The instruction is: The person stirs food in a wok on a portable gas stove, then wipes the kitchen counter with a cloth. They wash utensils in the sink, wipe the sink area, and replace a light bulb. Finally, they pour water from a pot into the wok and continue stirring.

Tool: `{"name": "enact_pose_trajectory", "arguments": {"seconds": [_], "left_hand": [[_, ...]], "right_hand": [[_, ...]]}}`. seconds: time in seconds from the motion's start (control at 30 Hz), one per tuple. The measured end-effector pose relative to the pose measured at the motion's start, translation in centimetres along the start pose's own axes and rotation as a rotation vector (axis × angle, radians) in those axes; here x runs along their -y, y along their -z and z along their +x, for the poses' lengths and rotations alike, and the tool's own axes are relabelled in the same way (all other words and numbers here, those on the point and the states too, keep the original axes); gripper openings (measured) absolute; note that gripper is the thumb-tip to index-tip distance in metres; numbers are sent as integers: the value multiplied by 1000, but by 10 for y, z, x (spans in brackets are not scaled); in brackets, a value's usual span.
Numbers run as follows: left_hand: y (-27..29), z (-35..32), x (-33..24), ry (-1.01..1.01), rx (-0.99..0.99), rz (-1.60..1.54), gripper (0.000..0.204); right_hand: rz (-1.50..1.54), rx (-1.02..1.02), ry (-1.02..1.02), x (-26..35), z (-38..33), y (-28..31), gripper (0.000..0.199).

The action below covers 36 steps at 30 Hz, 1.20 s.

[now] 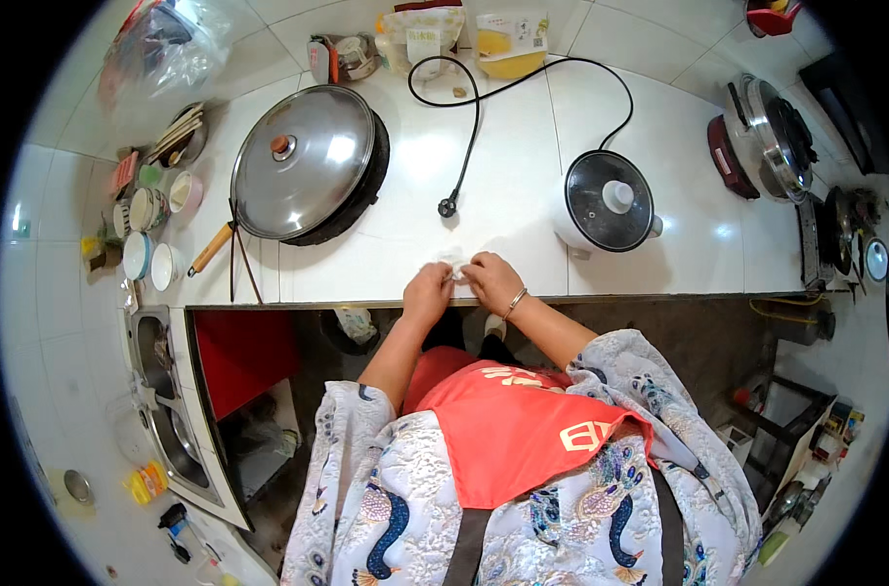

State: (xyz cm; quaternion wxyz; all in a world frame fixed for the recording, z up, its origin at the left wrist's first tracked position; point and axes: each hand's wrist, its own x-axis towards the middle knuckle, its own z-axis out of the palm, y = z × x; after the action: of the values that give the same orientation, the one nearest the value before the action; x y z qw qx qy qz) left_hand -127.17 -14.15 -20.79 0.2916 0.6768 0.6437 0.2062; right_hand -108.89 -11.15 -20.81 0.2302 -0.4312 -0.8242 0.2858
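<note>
My left hand [429,291] and my right hand [493,280] meet over the front edge of the white counter. Between their fingertips is a small whitish, crumpled piece [452,257], thin like plastic film or tissue; its exact kind is too small to tell. Both hands have their fingers closed in a pinch on it. A bracelet [515,303] circles my right wrist. Beyond my hands lies a black plug [447,207] on a cord that runs to a white electric pot [567,227] with a glass lid [591,186], standing to the right of my right hand.
A large lidded pan [308,166] sits at the left, its wooden handle [210,248] pointing toward me. Bowls [166,266] line the left end, near a sink [176,444]. Food bags [511,44] lean on the back wall. A pressure cooker [767,137] stands far right.
</note>
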Motion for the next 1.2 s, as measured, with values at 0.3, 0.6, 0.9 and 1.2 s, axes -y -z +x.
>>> {"name": "enact_pose_trajectory", "arguments": {"seconds": [0.3, 0.6, 0.9, 1.2], "left_hand": [[17, 21, -32, 33, -159, -251, 28], [19, 87, -34, 150, -199, -53, 58], [65, 115, 13, 52, -300, -298, 39], [86, 91, 29, 69, -329, -357, 40]], "right_hand": [[81, -306, -195, 19, 16, 67, 8], [-226, -52, -301, -10, -3, 45, 46], [-401, 202, -449, -39, 93, 30, 62], [-520, 125, -309, -83, 208, 10, 51]]}}
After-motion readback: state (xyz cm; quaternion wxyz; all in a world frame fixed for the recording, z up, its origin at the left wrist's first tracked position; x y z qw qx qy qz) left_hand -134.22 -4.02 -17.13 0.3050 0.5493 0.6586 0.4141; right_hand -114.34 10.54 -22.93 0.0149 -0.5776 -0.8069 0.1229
